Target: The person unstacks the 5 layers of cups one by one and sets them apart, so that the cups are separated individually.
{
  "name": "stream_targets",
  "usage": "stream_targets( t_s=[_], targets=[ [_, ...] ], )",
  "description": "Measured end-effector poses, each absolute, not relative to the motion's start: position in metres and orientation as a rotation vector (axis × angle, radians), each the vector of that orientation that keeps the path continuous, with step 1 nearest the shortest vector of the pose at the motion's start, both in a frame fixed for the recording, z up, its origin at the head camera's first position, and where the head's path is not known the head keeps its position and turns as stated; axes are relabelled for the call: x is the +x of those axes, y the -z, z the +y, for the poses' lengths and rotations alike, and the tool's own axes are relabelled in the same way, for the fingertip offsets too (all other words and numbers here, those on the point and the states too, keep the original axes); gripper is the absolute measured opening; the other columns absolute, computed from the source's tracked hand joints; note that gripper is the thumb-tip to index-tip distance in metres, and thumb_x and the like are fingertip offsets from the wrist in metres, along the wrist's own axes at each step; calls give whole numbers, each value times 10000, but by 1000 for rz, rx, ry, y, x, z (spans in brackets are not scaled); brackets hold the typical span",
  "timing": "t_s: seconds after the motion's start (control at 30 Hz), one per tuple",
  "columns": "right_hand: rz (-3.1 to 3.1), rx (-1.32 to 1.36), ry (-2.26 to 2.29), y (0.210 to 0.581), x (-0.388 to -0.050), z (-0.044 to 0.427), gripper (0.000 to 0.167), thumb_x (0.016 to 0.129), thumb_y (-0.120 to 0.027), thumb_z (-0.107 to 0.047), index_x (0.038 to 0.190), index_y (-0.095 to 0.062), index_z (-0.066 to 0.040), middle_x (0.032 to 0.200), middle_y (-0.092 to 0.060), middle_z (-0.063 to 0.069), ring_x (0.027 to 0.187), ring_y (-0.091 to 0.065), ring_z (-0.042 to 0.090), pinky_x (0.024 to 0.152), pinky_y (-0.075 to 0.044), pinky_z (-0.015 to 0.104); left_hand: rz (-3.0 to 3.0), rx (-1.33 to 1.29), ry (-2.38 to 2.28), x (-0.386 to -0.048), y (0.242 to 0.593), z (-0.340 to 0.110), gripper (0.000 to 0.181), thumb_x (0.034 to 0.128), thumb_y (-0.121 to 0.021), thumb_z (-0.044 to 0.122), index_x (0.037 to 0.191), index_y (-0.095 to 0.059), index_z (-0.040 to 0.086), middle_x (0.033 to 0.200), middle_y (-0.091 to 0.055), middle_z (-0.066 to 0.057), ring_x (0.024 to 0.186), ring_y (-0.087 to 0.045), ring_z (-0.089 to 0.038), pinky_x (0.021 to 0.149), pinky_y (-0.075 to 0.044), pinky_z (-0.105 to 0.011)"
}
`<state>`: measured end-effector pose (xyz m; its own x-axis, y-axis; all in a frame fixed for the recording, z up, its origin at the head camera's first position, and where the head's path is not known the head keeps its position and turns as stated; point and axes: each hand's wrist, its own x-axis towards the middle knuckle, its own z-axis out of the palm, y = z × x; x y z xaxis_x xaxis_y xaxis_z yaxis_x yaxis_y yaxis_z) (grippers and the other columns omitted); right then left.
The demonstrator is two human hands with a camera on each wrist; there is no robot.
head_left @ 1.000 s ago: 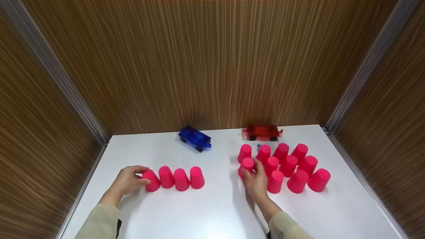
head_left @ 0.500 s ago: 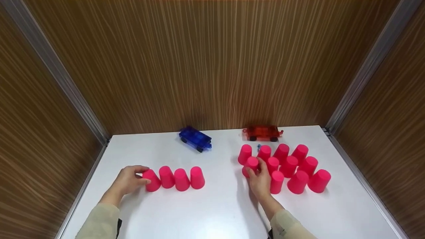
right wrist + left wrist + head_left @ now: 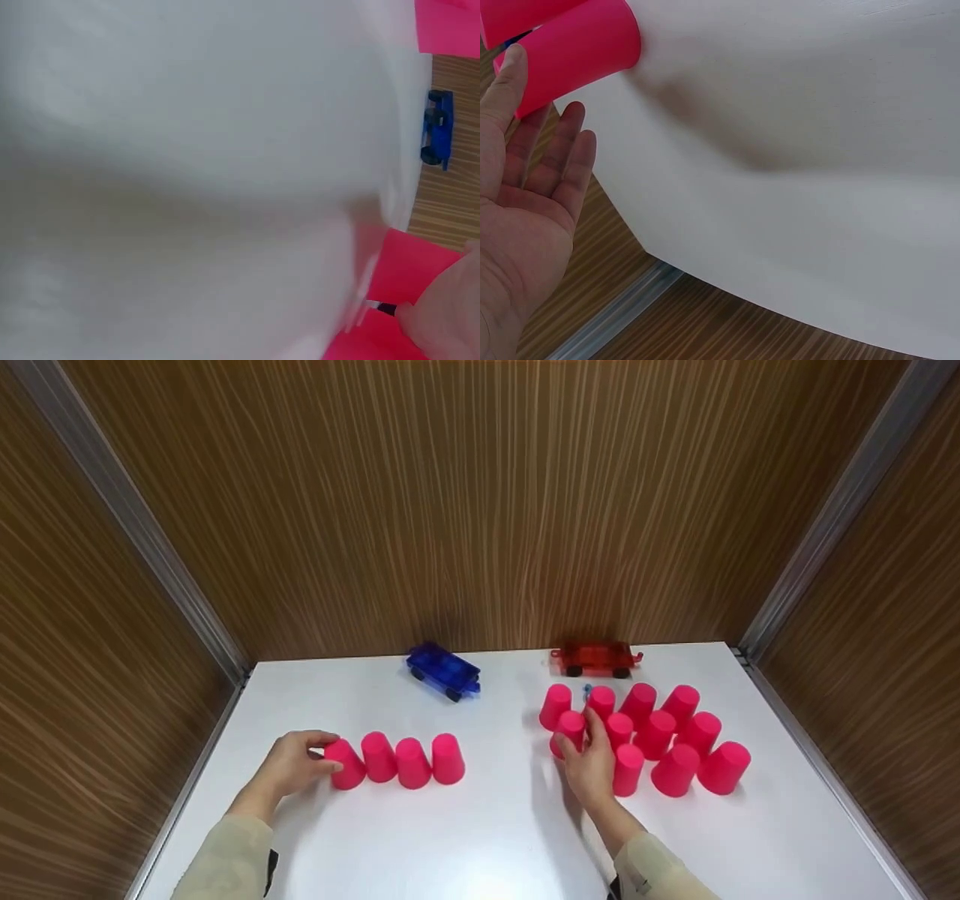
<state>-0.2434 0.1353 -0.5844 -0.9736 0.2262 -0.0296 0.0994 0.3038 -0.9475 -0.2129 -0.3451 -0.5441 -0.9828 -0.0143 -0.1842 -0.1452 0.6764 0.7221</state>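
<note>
My left hand (image 3: 287,769) pinches the leftmost pink cup (image 3: 346,766) of a short row, thumb and forefinger on its sides. In the left wrist view, its other fingers (image 3: 557,159) extend beside that cup (image 3: 585,51). All cups stand upside down on the white table (image 3: 420,840). On the right, my right hand (image 3: 590,769) holds another pink cup (image 3: 569,727) at the left side of a larger cluster. In the right wrist view, a small black-and-white thing (image 3: 384,307) shows by the fingertip; its kind is unclear.
Several pink cups (image 3: 676,769) crowd to the right of my right hand. Behind stand a blue toy wagon (image 3: 444,668) and a red toy wagon (image 3: 598,658). A tiny blue piece (image 3: 587,690) lies behind the cups. Wood-grain walls (image 3: 480,510) enclose the table.
My right hand has shifted its cup a little to the right, closer to the cluster, then nearly stopped. The left hand and its cup have stayed in place.
</note>
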Motion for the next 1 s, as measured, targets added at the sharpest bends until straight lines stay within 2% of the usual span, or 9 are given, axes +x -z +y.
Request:
stream_targets(
  t_s=[0.2,0.4,0.5,0.67,0.83,1.0],
  targets=[
    [-2431,-210,-1654,560,-237,129,969,926,-845,-246,1695,-257,-298,1688,-341,17,1547,-332,304,1054,-544,442,2726,-137,-1197,-214,543,-345,553,879,-890,144,1385,-685,57,1274,-686,-136,1096,-671,-286,917,-612,-413],
    [-2352,-27,-1557,537,-229,114,876,915,-851,-218,1642,-361,-212,1614,-425,48,1488,-412,327,1043,-552,519,2721,-130,-1221,-219,542,-342,552,883,-889,154,1389,-686,65,1295,-679,-143,1110,-671,-294,934,-610,-418],
    [-2348,44,-1602,533,-226,98,835,929,-842,-230,1629,-388,-203,1603,-452,40,1481,-433,325,1085,-520,530,2722,-123,-1219,-220,542,-342,549,887,-885,150,1390,-684,63,1297,-676,-148,1112,-671,-300,935,-610,-421],
    [-2370,155,-1697,542,-223,62,778,925,-849,-158,1600,-463,-183,1593,-502,55,1466,-472,317,1171,-439,513,2732,-110,-1206,-221,543,-344,540,887,-882,137,1384,-686,53,1296,-677,-157,1106,-681,-304,935,-609,-429],
    [-2457,275,-1781,562,-221,24,783,901,-867,-121,1584,-483,-116,1578,-512,151,1447,-478,404,1185,-413,543,2736,-121,-1203,-219,545,-346,546,881,-888,132,1383,-690,53,1310,-674,-170,1114,-687,-315,934,-611,-422],
    [-2572,257,-1887,578,-219,-4,806,895,-878,-149,1595,-477,-167,1590,-491,176,1471,-442,424,1195,-396,550,2717,-145,-1207,-215,546,-347,553,886,-886,147,1393,-683,58,1319,-671,-167,1140,-681,-322,953,-606,-434]
  ],
)
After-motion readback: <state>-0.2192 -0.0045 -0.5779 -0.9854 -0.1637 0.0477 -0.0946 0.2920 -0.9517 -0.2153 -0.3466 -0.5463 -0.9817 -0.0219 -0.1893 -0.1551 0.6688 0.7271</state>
